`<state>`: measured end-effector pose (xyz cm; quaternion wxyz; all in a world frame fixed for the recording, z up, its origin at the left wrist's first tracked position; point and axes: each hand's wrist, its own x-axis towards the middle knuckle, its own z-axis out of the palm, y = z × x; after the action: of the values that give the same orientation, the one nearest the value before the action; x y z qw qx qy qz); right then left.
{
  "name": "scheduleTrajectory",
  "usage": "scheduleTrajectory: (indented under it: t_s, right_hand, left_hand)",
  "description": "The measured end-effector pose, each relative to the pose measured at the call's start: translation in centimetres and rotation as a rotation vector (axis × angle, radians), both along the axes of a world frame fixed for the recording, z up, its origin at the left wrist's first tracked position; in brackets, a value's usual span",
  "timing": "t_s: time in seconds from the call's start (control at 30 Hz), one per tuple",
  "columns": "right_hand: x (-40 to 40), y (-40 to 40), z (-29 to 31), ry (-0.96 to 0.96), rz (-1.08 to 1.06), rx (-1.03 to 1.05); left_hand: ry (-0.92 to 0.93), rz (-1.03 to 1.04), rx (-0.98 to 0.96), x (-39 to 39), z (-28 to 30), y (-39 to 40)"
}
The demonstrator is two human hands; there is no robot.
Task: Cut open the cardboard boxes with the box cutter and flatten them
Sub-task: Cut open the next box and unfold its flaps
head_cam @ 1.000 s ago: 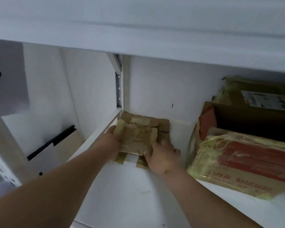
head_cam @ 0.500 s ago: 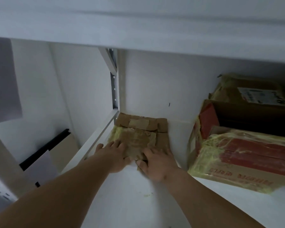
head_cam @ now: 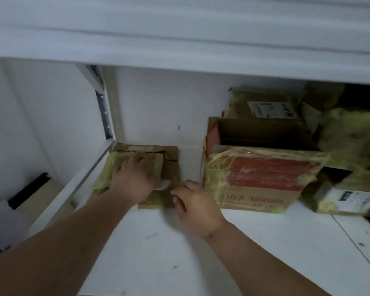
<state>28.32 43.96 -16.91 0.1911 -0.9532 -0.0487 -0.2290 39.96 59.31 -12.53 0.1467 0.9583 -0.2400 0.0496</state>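
Head view looks down onto a white shelf (head_cam: 265, 253) in a rack. One flattened cardboard box (head_cam: 171, 165) lies in the back left corner of the shelf, against the wall. Two hands reach to it. The left hand (head_cam: 132, 180) lies flat on top of it, fingers spread and straight. The right hand (head_cam: 197, 208) sits at its near right corner, fingers loosely curled; whether they pinch the edge cannot be told through the blur. To the right stands one open red-printed box (head_cam: 263, 178), with at least two taped parcels (head_cam: 265, 105) near it.
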Motion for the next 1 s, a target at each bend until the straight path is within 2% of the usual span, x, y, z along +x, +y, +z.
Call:
scheduleTrajectory:
  t_s: [0.1, 0.17, 0.23, 0.33, 0.43, 0.5, 0.57, 0.67, 0.87, 1.0]
  right_hand:
    - [-3.6, -2.9, -1.0, -0.07, -0.09, 0.048]
    - [-6.2, -4.7, -1.7, -0.083, -0.195, 0.076]
    - [-8.6, -6.8, -1.8, -0.063, -0.318, 0.091]
    - [-12.1, -11.0, -1.7, 0.063, -0.549, 0.259]
    - [-15.1, -15.0, -1.0, 0.114, -0.714, 0.426]
    - [-15.9, -17.1, -0.6, 0.209, -0.77, 0.461]
    - [-16.0, -18.4, 0.0, 0.27, -0.641, 0.523]
    - [-16.0, -18.9, 1.2, 0.258, -0.391, 0.656]
    - [-17.4, -18.7, 1.0, 0.17, -0.269, 0.823]
    - [-18.8, -18.2, 0.6, 0.188, -0.229, 0.897]
  left_hand:
    - [0.053, -0.061, -0.134, -3.0, 0.7, -2.8]
    - [0.042, -0.09, -0.131, -5.1, 0.6, -4.4]
    - [0.105, -0.124, -0.11, -6.5, 0.1, -5.6]
    - [0.25, -0.136, -0.096, -8.1, -0.9, -7.0]
    - [0.335, -0.08, -0.201, -10.4, -0.9, -9.1]
    - [0.403, -0.024, -0.282, -11.8, -0.8, -10.4]
    - [0.417, 0.029, -0.352, -12.8, -0.7, -11.2]
    - [0.384, 0.08, -0.435, -14.4, -1.0, -11.8]
    - [0.275, 0.103, -0.523, -18.3, -1.4, -11.0]
    - [0.122, 0.192, -0.393, -21.2, -1.0, -11.0]
